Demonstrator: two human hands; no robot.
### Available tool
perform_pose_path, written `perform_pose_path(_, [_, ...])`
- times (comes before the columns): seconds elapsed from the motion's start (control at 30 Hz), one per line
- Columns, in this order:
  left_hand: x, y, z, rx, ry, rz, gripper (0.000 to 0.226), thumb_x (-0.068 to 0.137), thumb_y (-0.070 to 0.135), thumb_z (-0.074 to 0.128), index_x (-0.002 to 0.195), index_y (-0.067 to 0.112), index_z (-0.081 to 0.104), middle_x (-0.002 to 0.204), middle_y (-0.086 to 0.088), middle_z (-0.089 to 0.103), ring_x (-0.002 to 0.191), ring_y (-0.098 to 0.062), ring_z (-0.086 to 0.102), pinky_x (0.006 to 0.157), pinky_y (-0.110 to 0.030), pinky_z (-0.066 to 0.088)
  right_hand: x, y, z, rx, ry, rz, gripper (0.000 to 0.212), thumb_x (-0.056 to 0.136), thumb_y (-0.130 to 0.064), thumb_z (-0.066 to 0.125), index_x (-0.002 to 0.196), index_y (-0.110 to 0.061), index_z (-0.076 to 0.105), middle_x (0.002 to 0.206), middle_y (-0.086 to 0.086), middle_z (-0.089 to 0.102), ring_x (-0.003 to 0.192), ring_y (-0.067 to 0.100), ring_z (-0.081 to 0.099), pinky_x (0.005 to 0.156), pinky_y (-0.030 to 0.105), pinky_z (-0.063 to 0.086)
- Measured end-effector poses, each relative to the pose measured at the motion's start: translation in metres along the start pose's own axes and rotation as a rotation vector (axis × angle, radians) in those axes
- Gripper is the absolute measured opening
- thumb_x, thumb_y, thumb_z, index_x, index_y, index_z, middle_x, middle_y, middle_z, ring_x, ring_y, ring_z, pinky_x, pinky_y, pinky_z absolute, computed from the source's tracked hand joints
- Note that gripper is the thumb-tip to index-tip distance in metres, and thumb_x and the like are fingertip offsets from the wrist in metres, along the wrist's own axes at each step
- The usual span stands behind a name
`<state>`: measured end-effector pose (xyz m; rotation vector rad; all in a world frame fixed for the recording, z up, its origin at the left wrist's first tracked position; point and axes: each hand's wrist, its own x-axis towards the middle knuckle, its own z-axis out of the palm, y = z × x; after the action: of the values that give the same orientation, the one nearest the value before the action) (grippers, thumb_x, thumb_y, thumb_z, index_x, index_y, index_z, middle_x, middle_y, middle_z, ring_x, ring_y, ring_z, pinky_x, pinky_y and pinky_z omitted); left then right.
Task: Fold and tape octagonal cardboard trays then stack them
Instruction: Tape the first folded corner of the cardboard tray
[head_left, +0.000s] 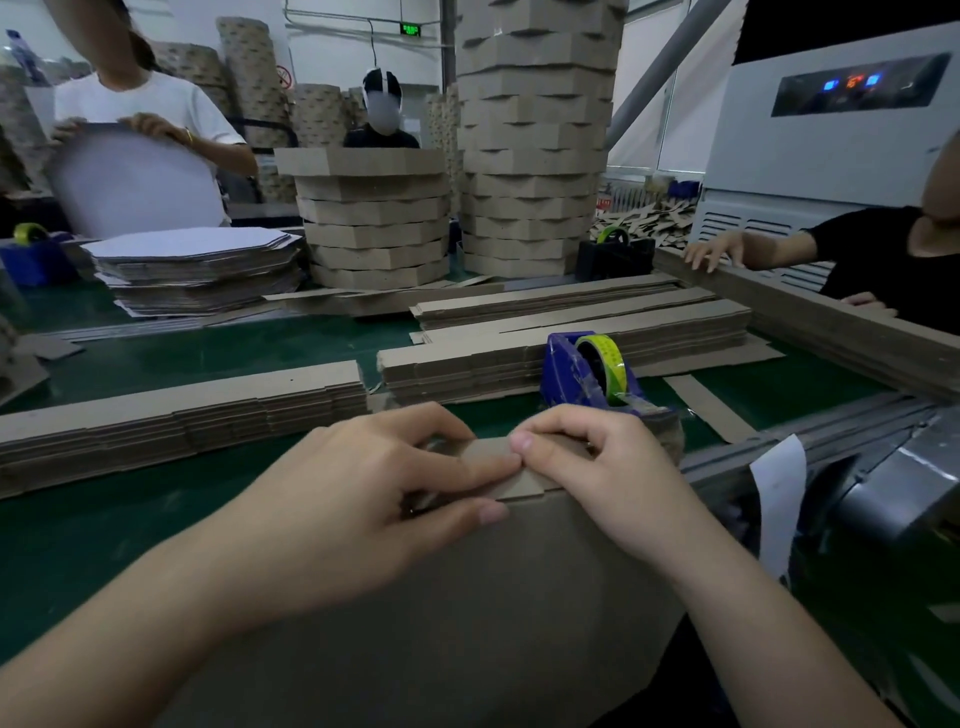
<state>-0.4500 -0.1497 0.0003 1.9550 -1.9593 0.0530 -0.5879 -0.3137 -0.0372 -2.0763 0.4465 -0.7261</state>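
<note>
Both the left hand (363, 483) and right hand (587, 467) pinch the cardboard tray (467, 597) at its overlapping flap; it looks light, stiff, easily creased.

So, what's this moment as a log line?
left hand: pinches cardboard strip | right hand: pinches cardboard strip | tape dispenser: behind hands

Can read nothing: only blurred green digits on a hanging display (410, 29) and orange figures on a machine panel (860, 83).
</note>
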Motion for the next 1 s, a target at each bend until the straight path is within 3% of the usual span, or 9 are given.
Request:
perform_pose_path(0.07, [-0.003, -0.002, 0.000, 0.012, 0.006, -0.017, 0.041, 0.085, 0.073, 0.028, 0.125, 0.069, 0.037, 0.118, 0.027, 0.049, 0.093, 0.005, 0.055, 0.076, -0.031, 0.051, 0.003, 0.004, -0.006, 0.048, 0.030, 0.026, 0.016, 0.088, -0.038, 0.062, 0.097, -0.031, 0.074, 0.089, -0.022, 0.070, 0.086, -0.009, 0.061, 0.075, 0.009, 0.045])
perform_pose_path(0.17, [-0.009, -0.005, 0.000, 0.013, 0.032, -0.052, 0.040, 0.083, 0.074, 0.024, 0.121, 0.073, 0.037, 0.118, 0.029, 0.048, 0.096, 0.003, 0.056, 0.077, -0.032, 0.051, 0.012, 0.020, -0.029, 0.089, 0.363, 0.088, 0.012, 0.086, -0.035, 0.063, 0.089, -0.030, 0.073, 0.075, -0.020, 0.069, 0.067, -0.006, 0.058, 0.064, 0.019, 0.043])
perform_pose_path(0.27, [-0.012, -0.005, 0.000, -0.007, 0.056, -0.074, 0.039, 0.083, 0.074, 0.027, 0.120, 0.073, 0.040, 0.116, 0.028, 0.049, 0.094, 0.002, 0.057, 0.075, -0.034, 0.051, 0.030, 0.047, -0.066, -0.098, 0.608, 0.224, 0.015, 0.090, -0.036, 0.059, 0.092, -0.027, 0.071, 0.098, -0.006, 0.068, 0.088, 0.010, 0.060, 0.072, 0.030, 0.044])
perform_pose_path(0.33, [-0.013, -0.005, 0.001, -0.037, 0.083, -0.089, 0.040, 0.081, 0.074, 0.031, 0.118, 0.070, 0.045, 0.113, 0.029, 0.051, 0.095, 0.001, 0.057, 0.077, -0.033, 0.051, 0.043, 0.066, -0.083, -0.232, 0.516, 0.373, 0.024, 0.094, -0.041, 0.053, 0.098, -0.024, 0.069, 0.106, 0.000, 0.064, 0.092, 0.017, 0.057, 0.079, 0.034, 0.042])
perform_pose_path(0.53, [-0.013, -0.005, 0.004, -0.064, 0.159, -0.121, 0.040, 0.076, 0.075, 0.037, 0.112, 0.068, 0.051, 0.110, 0.032, 0.052, 0.096, 0.002, 0.057, 0.076, -0.036, 0.051, 0.063, 0.089, -0.084, -0.206, 0.303, 0.573, 0.034, 0.091, -0.048, 0.054, 0.076, -0.023, 0.071, 0.085, -0.003, 0.064, 0.082, 0.020, 0.056, 0.081, 0.039, 0.044])
perform_pose_path(0.7, [-0.014, -0.009, 0.005, -0.094, 0.159, -0.125, 0.039, 0.078, 0.072, 0.040, 0.113, 0.063, 0.055, 0.110, 0.029, 0.055, 0.096, 0.000, 0.059, 0.076, -0.038, 0.051, 0.061, 0.089, -0.080, -0.049, 0.334, 0.647, 0.027, 0.080, -0.041, 0.070, 0.071, -0.017, 0.074, 0.057, -0.002, 0.048, 0.054, 0.017, 0.038, 0.051, 0.028, 0.032])
perform_pose_path(0.83, [-0.012, -0.011, 0.005, -0.097, 0.147, -0.122, 0.041, 0.080, 0.070, 0.040, 0.116, 0.058, 0.058, 0.111, 0.028, 0.056, 0.098, -0.001, 0.060, 0.078, -0.037, 0.051, 0.060, 0.089, -0.078, 0.224, 0.385, 0.660, 0.021, 0.081, -0.023, 0.072, 0.062, -0.014, 0.075, 0.060, -0.004, 0.064, 0.043, 0.008, 0.035, 0.038, 0.021, 0.029])
perform_pose_path(0.9, [-0.012, -0.012, 0.005, -0.095, 0.148, -0.116, 0.042, 0.081, 0.069, 0.041, 0.116, 0.056, 0.059, 0.111, 0.027, 0.056, 0.098, -0.001, 0.060, 0.078, -0.037, 0.051, 0.060, 0.087, -0.075, 0.349, 0.407, 0.694, 0.017, 0.082, -0.018, 0.071, 0.066, -0.012, 0.073, 0.057, -0.007, 0.067, 0.039, 0.004, 0.038, 0.034, 0.016, 0.030])
perform_pose_path(1.0, [-0.012, -0.012, 0.005, -0.092, 0.146, -0.108, 0.042, 0.082, 0.068, 0.041, 0.116, 0.055, 0.060, 0.112, 0.027, 0.056, 0.099, -0.001, 0.060, 0.078, -0.037, 0.051, 0.058, 0.084, -0.073, 0.474, 0.474, 0.715, 0.006, 0.079, -0.019, 0.074, 0.079, -0.013, 0.072, 0.070, -0.004, 0.063, 0.054, 0.004, 0.043, 0.042, 0.015, 0.037])
